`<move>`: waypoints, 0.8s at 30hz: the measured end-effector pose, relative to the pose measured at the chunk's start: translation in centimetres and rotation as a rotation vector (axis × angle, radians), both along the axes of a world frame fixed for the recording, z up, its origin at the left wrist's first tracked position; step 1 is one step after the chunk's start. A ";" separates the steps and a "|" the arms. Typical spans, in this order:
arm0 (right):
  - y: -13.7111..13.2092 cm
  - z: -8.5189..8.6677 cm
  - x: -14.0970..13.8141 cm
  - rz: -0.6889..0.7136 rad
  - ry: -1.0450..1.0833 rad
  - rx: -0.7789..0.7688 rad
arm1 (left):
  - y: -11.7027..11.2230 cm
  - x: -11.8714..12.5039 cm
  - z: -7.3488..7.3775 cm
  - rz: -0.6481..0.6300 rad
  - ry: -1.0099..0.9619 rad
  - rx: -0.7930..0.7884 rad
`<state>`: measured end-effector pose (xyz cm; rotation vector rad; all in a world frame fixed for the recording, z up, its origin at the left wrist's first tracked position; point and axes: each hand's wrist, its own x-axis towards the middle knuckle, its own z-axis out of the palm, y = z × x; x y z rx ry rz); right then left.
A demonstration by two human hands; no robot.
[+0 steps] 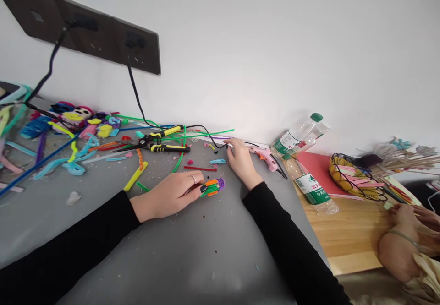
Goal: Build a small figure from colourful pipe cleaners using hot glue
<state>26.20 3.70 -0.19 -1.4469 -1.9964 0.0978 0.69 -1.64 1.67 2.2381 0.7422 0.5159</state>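
Observation:
My left hand [175, 194] is closed around a small bundle of pipe cleaners [212, 187], striped green and orange with a coiled purple end. Its lower part is hidden by my fingers. Farther back, my right hand [242, 160] rests near the wall with bent fingers. A thin black cord [206, 132] runs up to its fingertips; I cannot make out what they pinch. Just right of that hand lies a pink glue gun [264, 156]. Between my hands are a red pipe cleaner piece [200, 168] and a light blue scrap [217, 161].
Black-and-yellow pliers [154, 141] lie behind my left hand. Loose pipe cleaners [75, 158] and fuzzy figures [74, 115] crowd the left. Plastic bottles [311, 188] and a wire basket [354, 177] stand right. Another person's hands [405, 225] are at the wooden table [350, 231].

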 end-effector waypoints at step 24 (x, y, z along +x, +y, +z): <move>-0.6 4.7 -0.5 -0.065 -0.163 0.013 | 0.5 -0.1 -0.6 0.322 -0.228 -0.132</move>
